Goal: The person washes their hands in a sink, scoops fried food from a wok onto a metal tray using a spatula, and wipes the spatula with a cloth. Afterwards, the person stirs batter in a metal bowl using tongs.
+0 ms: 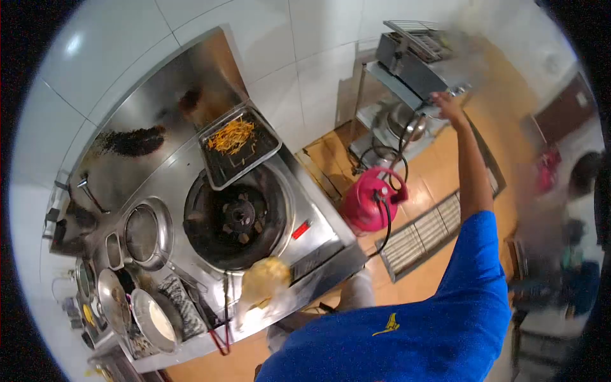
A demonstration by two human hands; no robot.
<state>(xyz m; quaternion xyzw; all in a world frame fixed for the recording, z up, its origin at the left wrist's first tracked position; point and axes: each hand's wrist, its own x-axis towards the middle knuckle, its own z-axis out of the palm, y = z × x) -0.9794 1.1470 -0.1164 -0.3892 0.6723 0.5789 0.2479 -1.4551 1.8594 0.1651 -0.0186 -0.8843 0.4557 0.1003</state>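
My right arm, in a blue sleeve, stretches to the upper right. My right hand (449,109) has its fingers spread, by the front of a metal grill-like appliance (414,70) on a shelf stand; whether it touches is unclear. A blurred, yellowish-brown rounded shape (266,280) is at the stove's front edge, close to my body. My left hand cannot be made out clearly there. Behind it sits the black wok burner (242,216). A dark metal tray (232,169) with orange and yellow shreds (232,136) rests over the burner's back rim.
A pink gas cylinder (366,207) with a black hose stands right of the steel stove. A floor grate (414,235) lies beside it. A strainer (145,235), a pan (154,321) and red-handled tongs (219,340) are at left. A blurred person (585,178) is at far right.
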